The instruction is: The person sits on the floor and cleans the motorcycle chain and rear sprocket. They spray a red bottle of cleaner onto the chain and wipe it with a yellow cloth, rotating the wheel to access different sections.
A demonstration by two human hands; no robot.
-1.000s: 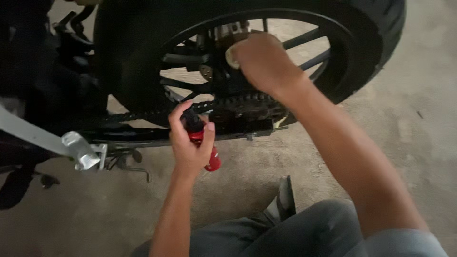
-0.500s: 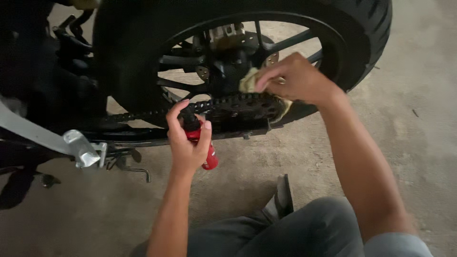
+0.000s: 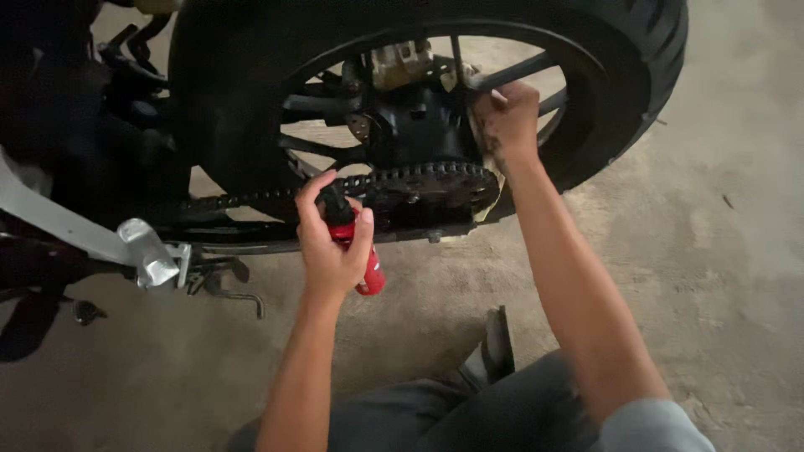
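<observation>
Bare concrete floor (image 3: 712,251). Left hand (image 3: 331,243) fingers clamped on red spray can (image 3: 364,264) at chain (image 3: 276,198); right hand (image 3: 507,121) fingers clamped on wheel spoke (image 3: 511,74).

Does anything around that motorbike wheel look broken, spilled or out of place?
Nothing stands out. The chain sits on its sprocket, the left hand holds a red spray can at it, and the right hand grips a wheel spoke. The concrete floor shows no puddle.
</observation>
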